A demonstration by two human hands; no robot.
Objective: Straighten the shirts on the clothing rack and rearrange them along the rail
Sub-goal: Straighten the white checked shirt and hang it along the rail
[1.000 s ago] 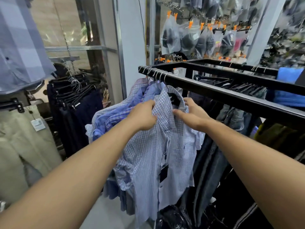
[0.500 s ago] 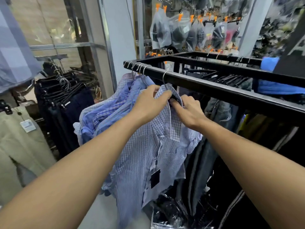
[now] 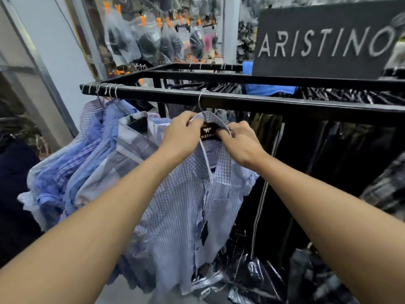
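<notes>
Rightward along the black metal rail [image 3: 263, 104] went the soft, light checked shirt [image 3: 186, 205]; left hand [image 3: 179, 137] and right hand [image 3: 243, 143] seemingly pinch its collar [image 3: 215, 159]

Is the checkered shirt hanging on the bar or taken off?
On. The checkered shirt hangs by its hanger hook looped over the black rail; the left hand and right hand grip its collar.

"ARISTINO" on the dark sign [image 3: 324, 40] above the rail, and on the checked shirt's collar label [image 3: 208, 134].
</notes>
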